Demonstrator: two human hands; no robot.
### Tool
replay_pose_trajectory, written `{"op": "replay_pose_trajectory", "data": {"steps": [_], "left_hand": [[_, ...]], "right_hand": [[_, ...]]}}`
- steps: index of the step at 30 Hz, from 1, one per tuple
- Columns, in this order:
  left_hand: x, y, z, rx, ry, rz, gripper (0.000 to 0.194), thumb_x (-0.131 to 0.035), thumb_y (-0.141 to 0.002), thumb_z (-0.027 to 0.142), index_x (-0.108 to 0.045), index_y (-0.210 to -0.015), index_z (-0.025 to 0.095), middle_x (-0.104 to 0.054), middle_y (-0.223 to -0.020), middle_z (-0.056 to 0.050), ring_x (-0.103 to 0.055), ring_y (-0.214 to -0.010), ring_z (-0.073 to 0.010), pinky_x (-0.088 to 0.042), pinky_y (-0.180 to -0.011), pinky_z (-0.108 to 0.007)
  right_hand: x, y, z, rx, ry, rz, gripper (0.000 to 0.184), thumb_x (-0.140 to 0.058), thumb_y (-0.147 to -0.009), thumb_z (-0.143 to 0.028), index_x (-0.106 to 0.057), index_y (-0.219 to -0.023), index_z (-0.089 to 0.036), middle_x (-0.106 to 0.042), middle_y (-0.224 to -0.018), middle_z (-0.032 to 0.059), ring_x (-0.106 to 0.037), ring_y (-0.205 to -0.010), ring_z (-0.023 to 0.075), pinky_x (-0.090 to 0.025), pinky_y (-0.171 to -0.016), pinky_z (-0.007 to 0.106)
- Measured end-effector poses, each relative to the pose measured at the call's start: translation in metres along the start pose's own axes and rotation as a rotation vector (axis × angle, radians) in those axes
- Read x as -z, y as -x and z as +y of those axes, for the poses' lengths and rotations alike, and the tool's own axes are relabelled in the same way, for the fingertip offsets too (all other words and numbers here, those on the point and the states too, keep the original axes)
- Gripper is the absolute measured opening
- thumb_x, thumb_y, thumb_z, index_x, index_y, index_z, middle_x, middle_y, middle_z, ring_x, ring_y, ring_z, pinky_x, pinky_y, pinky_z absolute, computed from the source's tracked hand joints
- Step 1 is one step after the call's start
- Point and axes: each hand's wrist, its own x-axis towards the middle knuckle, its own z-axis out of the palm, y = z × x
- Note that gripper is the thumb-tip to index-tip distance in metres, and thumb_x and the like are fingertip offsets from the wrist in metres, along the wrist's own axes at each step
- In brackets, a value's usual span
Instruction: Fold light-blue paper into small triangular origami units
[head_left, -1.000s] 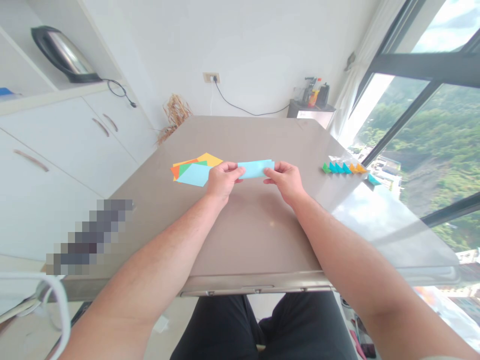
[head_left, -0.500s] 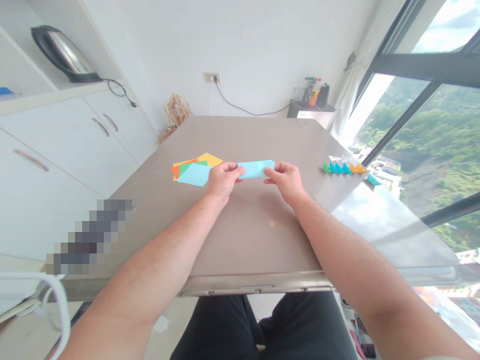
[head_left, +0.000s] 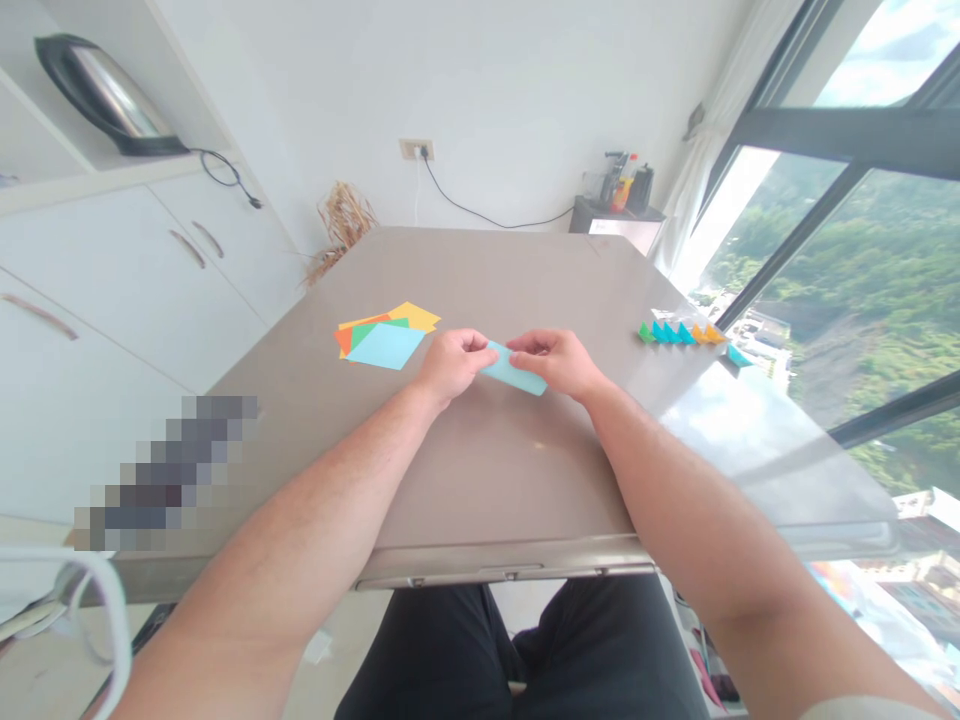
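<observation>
Head view: the blue strip has turned aslant above the counter, its lower end angling out below the right hand. Left hand pinches the other end; right fingers grip close beside it.

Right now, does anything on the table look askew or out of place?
One small folded blue paper piece sits beyond the right end of the row of folded green, blue and orange papers, breaking its line.

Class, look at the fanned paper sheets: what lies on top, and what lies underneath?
A light blue sheet lies on top; green, orange and yellow edges show beneath. Anything fully covered cannot be seen.
</observation>
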Motion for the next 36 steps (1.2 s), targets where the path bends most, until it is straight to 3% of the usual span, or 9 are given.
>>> {"op": "replay_pose_trajectory", "data": {"steps": [4,8,14,23,30,36], "left_hand": [[0.000,0.002,0.002,-0.012,-0.031,-0.034,0.016,-0.075,-0.068,0.030,-0.065,-0.062,0.020,-0.057,-0.061,0.003,-0.047,-0.059,-0.0124,-0.034,-0.061,-0.028],[-0.002,0.001,0.001,0.002,0.086,-0.045,0.016,-0.079,-0.068,0.032,-0.069,-0.068,0.019,-0.065,-0.069,0.000,-0.057,-0.067,-0.0146,-0.044,-0.067,-0.029],[-0.009,0.003,0.001,0.125,0.362,-0.142,0.036,-0.089,-0.064,0.041,-0.074,-0.088,0.018,-0.073,-0.091,-0.006,-0.067,-0.085,-0.0209,-0.052,-0.073,-0.034],[-0.013,-0.001,-0.003,0.157,0.353,-0.060,0.036,-0.090,-0.061,0.045,-0.072,-0.071,0.015,-0.072,-0.075,-0.008,-0.066,-0.068,-0.0183,-0.052,-0.072,-0.036],[-0.014,-0.003,-0.001,0.165,0.252,0.031,0.029,-0.085,-0.066,0.035,-0.064,-0.057,0.017,-0.062,-0.056,-0.005,-0.057,-0.056,-0.0155,-0.038,-0.057,-0.030],[-0.013,-0.001,0.000,0.151,0.315,-0.003,0.026,-0.085,-0.064,0.039,-0.071,-0.068,0.017,-0.067,-0.068,-0.005,-0.060,-0.064,-0.0164,-0.038,-0.059,-0.030]], "right_hand": [[-0.003,0.001,0.000,0.015,0.063,-0.037,0.018,-0.072,-0.071,-0.037,-0.069,-0.065,-0.020,-0.060,-0.060,-0.0026,-0.050,-0.058,0.0122,-0.037,-0.054,0.027],[-0.005,0.000,0.002,-0.032,-0.016,-0.007,0.021,-0.073,-0.070,-0.039,-0.066,-0.064,-0.020,-0.056,-0.057,-0.0035,-0.048,-0.055,0.0118,-0.035,-0.051,0.027],[-0.016,0.000,0.000,-0.052,-0.273,0.151,0.025,-0.077,-0.066,-0.040,-0.063,-0.063,-0.020,-0.057,-0.060,-0.0033,-0.048,-0.058,0.0114,-0.038,-0.054,0.027],[-0.023,-0.001,-0.003,-0.139,-0.362,0.278,0.027,-0.078,-0.064,-0.041,-0.060,-0.062,-0.021,-0.058,-0.063,-0.0021,-0.049,-0.061,0.0129,-0.040,-0.057,0.028],[-0.029,0.000,-0.005,-0.136,-0.359,0.315,0.025,-0.076,-0.065,-0.039,-0.059,-0.061,-0.021,-0.052,-0.061,-0.0029,-0.045,-0.060,0.0119,-0.037,-0.057,0.028],[-0.027,0.002,-0.004,-0.139,-0.367,0.296,0.026,-0.077,-0.065,-0.039,-0.060,-0.061,-0.021,-0.055,-0.062,-0.0027,-0.047,-0.061,0.0121,-0.038,-0.058,0.028]]}}
